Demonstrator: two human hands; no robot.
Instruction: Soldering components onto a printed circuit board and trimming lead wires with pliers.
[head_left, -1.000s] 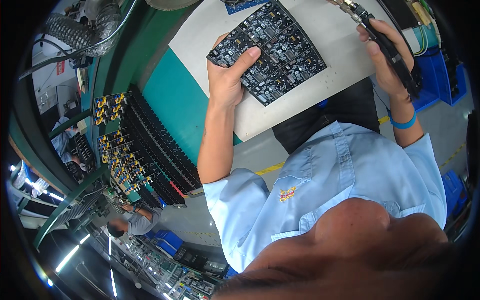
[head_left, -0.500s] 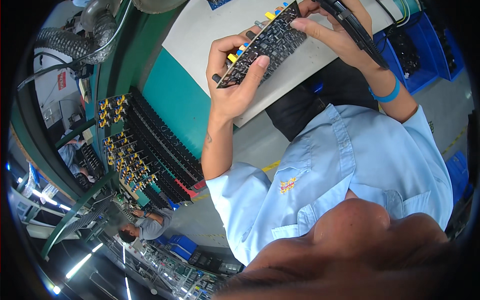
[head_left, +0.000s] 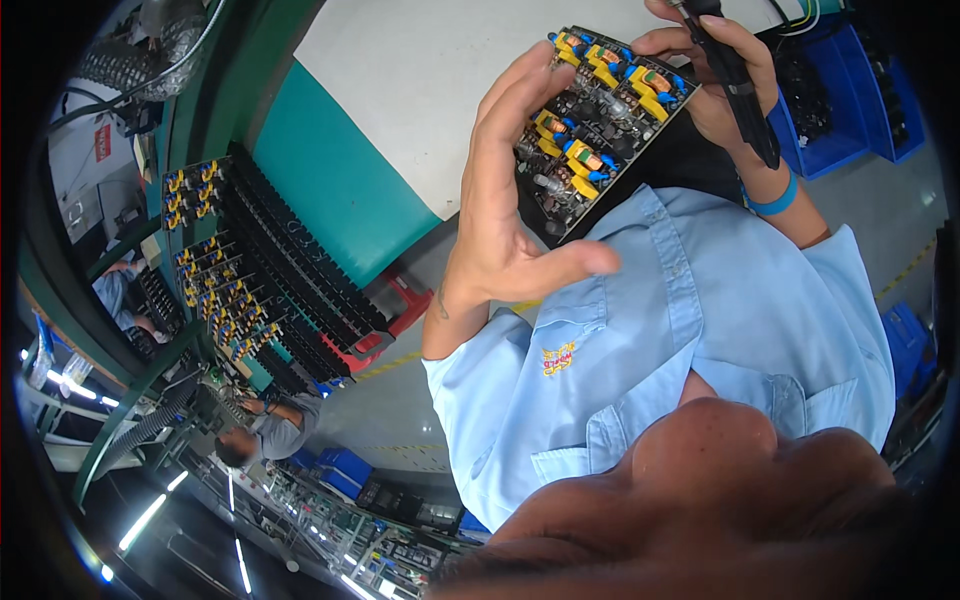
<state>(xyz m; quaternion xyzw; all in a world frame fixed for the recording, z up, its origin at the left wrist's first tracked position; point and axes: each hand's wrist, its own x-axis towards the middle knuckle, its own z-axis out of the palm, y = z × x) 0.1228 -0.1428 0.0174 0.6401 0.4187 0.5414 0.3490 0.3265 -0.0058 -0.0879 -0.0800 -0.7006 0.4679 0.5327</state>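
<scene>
Apparently, my right hand point(head_left: 714, 112) clamps the tool point(head_left: 735, 80) and steadies the board point(head_left: 602, 125) by the counter's edge point(head_left: 430, 185). So my left hand point(head_left: 497, 205) gapes, thumb apart.

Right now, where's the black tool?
In the head view, the black tool is upper right, in the right hand, between the circuit board and a blue bin.

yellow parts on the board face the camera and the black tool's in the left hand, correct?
One slip: the head view shows the black tool in the right hand, not the left hand. The yellow parts on the board do face the camera.
</scene>
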